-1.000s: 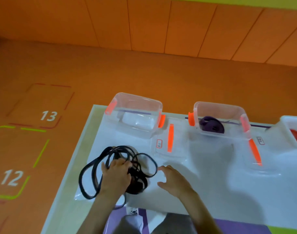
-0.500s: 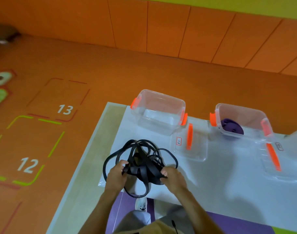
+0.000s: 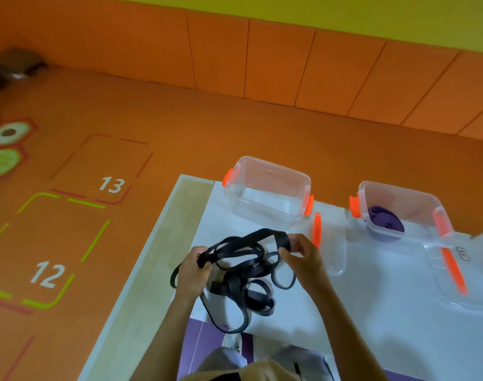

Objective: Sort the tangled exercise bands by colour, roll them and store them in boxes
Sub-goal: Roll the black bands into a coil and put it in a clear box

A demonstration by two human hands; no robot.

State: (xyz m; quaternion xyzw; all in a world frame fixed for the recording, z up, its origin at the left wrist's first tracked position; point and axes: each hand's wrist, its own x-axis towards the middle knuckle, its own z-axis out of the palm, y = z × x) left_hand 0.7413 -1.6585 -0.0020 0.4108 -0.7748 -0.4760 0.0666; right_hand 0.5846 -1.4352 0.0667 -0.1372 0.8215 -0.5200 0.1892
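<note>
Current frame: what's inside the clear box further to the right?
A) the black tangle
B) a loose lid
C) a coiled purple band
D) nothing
C: a coiled purple band lies inside the right clear box, while the black tangle is gripped by the left hand and right hand over the table.

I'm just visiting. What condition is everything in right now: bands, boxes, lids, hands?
Black bands: tangled, held between both hands.
Left hand: gripping the black bands.
Right hand: pinching the black bands.
Left box: open, nothing seen inside.
Right box: open, holds the purple band.
Purple band: rolled up.
Left lid: off, flat on the table.
Right lid: off, flat on the table.
</note>
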